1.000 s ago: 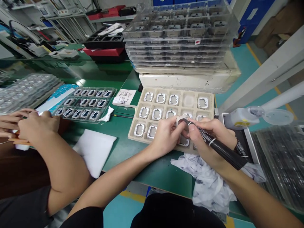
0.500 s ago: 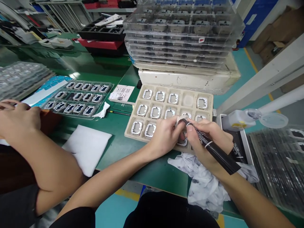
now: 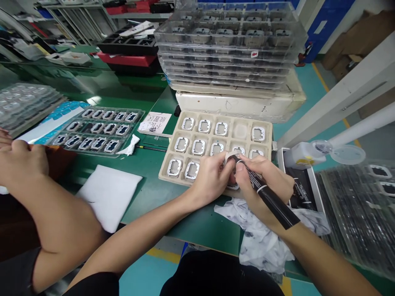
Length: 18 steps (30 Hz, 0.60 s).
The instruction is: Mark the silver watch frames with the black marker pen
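A black marker pen (image 3: pixel 271 199) lies in the grip of my right hand (image 3: pixel 265 181), its tip pointing up and left. The tip meets a small pale frame-like part (image 3: pixel 232 156) pinched in the fingers of my left hand (image 3: pixel 211 176); most of this part is hidden by the fingers. Both hands are close together over the lower right of a beige tray (image 3: pixel 161 172). Silver square frames (image 3: pixel 221 128) sit in its compartments, and one compartment in the top row holds no frame. A crumpled, stained white cloth (image 3: pixel 262 242) lies beneath my right forearm.
Stacked clear trays (image 3: pixel 228 61) stand on a white foam box (image 3: pixel 222 100) behind. At left are a clear tray of frames (image 3: pixel 98 128), a white foam sheet (image 3: pixel 109 193) and another person's arm (image 3: pixel 58 201). A bottle (image 3: pixel 304 155) and more trays (image 3: pixel 354 209) are at right.
The whole view has shifted slightly, so most things appear a little further left. Both hands keep their hold on the pen and the part, with the marker at a slightly different angle.
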Available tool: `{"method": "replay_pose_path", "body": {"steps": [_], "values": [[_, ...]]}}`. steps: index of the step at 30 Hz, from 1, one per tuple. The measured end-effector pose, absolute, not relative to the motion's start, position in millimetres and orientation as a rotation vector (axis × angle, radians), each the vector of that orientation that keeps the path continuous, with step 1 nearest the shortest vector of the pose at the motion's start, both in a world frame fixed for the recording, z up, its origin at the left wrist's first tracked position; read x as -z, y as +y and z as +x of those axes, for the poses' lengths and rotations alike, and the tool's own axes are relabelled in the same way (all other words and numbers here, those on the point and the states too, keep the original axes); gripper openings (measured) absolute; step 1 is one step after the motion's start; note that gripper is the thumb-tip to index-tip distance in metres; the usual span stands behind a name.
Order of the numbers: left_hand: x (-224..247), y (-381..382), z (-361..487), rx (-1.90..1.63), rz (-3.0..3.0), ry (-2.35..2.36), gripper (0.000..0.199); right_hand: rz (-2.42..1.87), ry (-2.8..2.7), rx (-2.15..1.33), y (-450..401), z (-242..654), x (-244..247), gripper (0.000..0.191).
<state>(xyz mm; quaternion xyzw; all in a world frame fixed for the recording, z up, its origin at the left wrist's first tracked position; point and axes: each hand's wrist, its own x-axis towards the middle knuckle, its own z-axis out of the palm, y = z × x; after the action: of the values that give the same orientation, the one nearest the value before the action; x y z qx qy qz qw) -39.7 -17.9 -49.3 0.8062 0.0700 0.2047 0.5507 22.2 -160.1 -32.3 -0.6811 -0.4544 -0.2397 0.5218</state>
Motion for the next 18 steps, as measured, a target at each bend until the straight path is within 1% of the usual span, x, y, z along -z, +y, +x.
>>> {"method": "replay_pose_path", "body": {"steps": [4,8,12,18], "values": [[48,-18,-39,-0.476,1.881,0.167,0.032,-1.686,-1.049,0.516,-161,24,31,0.016],[46,-18,-40,-0.483,1.878,0.154,0.030,-1.632,-1.087,0.551,-161,23,31,0.015],[45,-19,-40,-0.457,1.833,0.148,0.028,-1.681,-1.042,0.548,-163,21,29,0.013],[37,-17,-39,-0.300,1.648,0.197,0.027,-1.703,-1.000,0.407,-167,23,25,0.015]]}}
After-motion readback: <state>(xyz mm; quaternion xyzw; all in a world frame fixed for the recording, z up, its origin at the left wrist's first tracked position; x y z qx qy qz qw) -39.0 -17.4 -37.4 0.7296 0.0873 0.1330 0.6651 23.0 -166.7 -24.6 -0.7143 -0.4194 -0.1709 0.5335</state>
